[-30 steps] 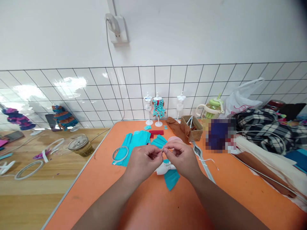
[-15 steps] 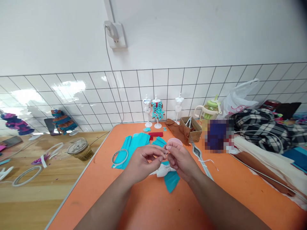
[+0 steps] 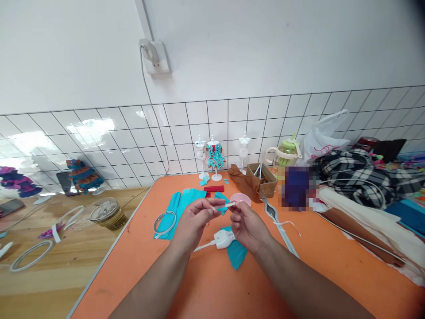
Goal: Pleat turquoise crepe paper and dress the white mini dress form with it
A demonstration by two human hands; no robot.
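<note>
A thin white strip (image 3: 230,204) stretches between my two hands above the orange table. My left hand (image 3: 195,218) is closed, pinching near its left end with thumb and fingertips. At the other end, my right hand (image 3: 246,223) is closed in a pinch too. Under the hands lies a small white dress-form mannequin (image 3: 224,239) on its side, its stand pole pointing left. A teal cloth piece (image 3: 237,256) spreads beneath it. Behind the fingers is a pink bowl (image 3: 241,199), partly hidden.
Teal fabric (image 3: 187,198) and a ring-shaped coil (image 3: 165,222) lie at left. Several small mannequins stand at the tiled wall, one dressed in teal and red (image 3: 215,155). A wooden box (image 3: 267,187), scissors-like grey tool (image 3: 271,210) and piled fabrics (image 3: 352,161) are on the right.
My hands have drawn a little apart, and the white strip now shows between them. More of the lying mannequin and its pole is visible. The view has shifted slightly.
</note>
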